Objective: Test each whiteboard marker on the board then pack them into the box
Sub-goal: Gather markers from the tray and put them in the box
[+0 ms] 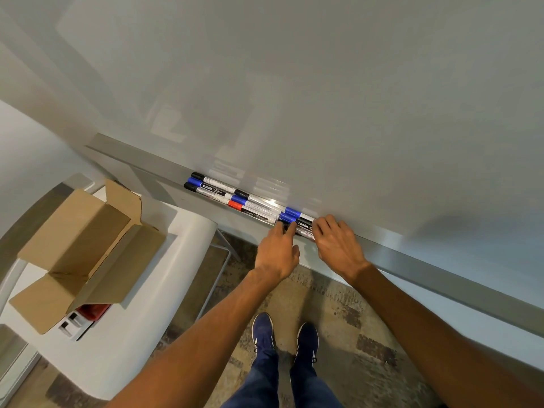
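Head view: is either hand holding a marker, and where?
Cannot tell: left hand meets the whiteboard markers at their caps, right hand at the barrels; all lie on the tray.

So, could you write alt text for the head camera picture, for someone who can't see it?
Seen from above, a person's left hand and right hand touch whiteboard markers lying in the tray under a blank whiteboard; whether either grips one is unclear. An open cardboard box sits to the left on a white surface.
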A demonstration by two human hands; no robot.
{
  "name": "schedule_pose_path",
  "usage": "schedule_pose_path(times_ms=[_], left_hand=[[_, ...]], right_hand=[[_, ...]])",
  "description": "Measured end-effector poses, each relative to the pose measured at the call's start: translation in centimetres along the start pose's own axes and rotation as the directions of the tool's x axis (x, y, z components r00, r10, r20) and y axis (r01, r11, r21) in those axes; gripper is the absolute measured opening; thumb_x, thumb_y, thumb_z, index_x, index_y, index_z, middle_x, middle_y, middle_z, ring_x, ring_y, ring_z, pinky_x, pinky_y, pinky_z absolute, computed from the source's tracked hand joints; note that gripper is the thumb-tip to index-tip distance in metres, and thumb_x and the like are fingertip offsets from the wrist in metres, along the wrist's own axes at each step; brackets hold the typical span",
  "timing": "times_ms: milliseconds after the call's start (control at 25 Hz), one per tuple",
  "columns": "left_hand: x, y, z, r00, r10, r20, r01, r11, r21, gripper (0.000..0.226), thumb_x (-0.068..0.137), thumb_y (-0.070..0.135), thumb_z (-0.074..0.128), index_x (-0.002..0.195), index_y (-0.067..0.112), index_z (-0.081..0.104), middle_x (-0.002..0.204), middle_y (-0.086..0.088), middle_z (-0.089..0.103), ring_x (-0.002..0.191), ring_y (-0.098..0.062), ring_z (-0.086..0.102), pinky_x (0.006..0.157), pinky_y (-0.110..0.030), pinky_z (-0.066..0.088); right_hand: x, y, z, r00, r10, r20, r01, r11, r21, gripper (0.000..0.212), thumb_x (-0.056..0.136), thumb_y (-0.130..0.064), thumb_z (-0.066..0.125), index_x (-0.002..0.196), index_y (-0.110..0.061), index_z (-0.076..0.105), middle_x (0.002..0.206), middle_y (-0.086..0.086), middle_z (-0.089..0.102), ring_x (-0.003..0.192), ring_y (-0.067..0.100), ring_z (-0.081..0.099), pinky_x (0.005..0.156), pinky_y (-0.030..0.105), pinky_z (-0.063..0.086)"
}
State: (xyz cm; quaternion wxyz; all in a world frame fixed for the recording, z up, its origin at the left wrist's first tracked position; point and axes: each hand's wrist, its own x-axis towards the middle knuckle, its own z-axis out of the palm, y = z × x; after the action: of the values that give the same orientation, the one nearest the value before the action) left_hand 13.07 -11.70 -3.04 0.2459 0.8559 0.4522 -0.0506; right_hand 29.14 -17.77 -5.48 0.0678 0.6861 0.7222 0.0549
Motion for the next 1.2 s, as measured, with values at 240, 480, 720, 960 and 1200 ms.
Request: schedule_pose_path(times_ms=[240, 480, 720, 960, 1200], left_hand=[[0.3, -2.4, 2.0, 0.983, 0.126, 0.135, -0.172, 0.894, 0.414, 0.076, 0.102, 0.061, 0.015, 0.157, 0.017, -0.015, 0.163, -0.008, -0.023, 0.150, -0.024, -0.024, 0.120, -0.052, -0.016], [0.5, -3.2, 2.8, 0.975, 0.145, 0.167, -0.206, 0.871, 0.446, 0.078, 0.101, 0.063, 0.009, 0.155, 0.015, -0.021, 0.161, -0.007, -0.027, 0.149, -0.023, -0.025, 0.120, -0.053, -0.018], [0.4, -3.1, 2.8, 0.977, 0.140, 0.162, -0.198, 0.876, 0.439, 0.079, 0.101, 0.064, 0.011, 0.155, 0.016, -0.022, 0.159, -0.006, -0.030, 0.149, -0.023, -0.026, 0.120, -0.052, -0.018], [0.1, -3.4, 2.4, 0.986, 0.110, 0.125, -0.149, 0.916, 0.371, 0.079, 0.101, 0.063, 0.017, 0.156, 0.020, -0.020, 0.161, -0.007, -0.028, 0.149, -0.024, -0.026, 0.120, -0.052, -0.018], [-1.6, -2.9, -0.3, 0.999, 0.031, 0.026, -0.037, 0.963, 0.265, 0.076, 0.102, 0.062, 0.017, 0.158, 0.021, -0.015, 0.163, -0.005, -0.023, 0.152, -0.024, -0.020, 0.122, -0.048, -0.014]], right_hand=[[-1.6, -0.7, 2.0, 0.998, -0.049, 0.027, 0.045, 0.989, 0.138, 0.057, 0.106, -0.035, 0.022, 0.139, -0.001, 0.053, 0.141, 0.021, 0.054, 0.131, 0.034, 0.052, 0.109, 0.047, 0.042], [-1.7, -0.8, 2.6, 0.995, -0.036, 0.090, 0.012, 0.968, 0.249, 0.070, 0.106, -0.042, 0.004, 0.143, -0.002, 0.047, 0.149, 0.019, 0.046, 0.140, 0.032, 0.042, 0.114, 0.045, 0.030], [-1.6, -0.4, 2.9, 0.998, -0.030, 0.051, 0.013, 0.952, 0.307, 0.071, 0.106, -0.043, 0.002, 0.144, -0.002, 0.046, 0.149, 0.018, 0.047, 0.140, 0.030, 0.042, 0.114, 0.044, 0.028], [-1.4, 0.0, 1.6, 0.999, -0.043, -0.003, 0.042, 0.960, 0.276, 0.067, 0.106, -0.042, 0.007, 0.146, -0.004, 0.044, 0.151, 0.017, 0.043, 0.141, 0.031, 0.040, 0.114, 0.046, 0.036], [-0.5, 0.0, -1.2, 0.994, 0.021, -0.104, 0.011, 0.954, 0.300, 0.052, 0.096, -0.035, 0.060, 0.140, -0.009, 0.053, 0.139, 0.018, 0.056, 0.121, 0.032, 0.059, 0.096, 0.042, 0.050]])
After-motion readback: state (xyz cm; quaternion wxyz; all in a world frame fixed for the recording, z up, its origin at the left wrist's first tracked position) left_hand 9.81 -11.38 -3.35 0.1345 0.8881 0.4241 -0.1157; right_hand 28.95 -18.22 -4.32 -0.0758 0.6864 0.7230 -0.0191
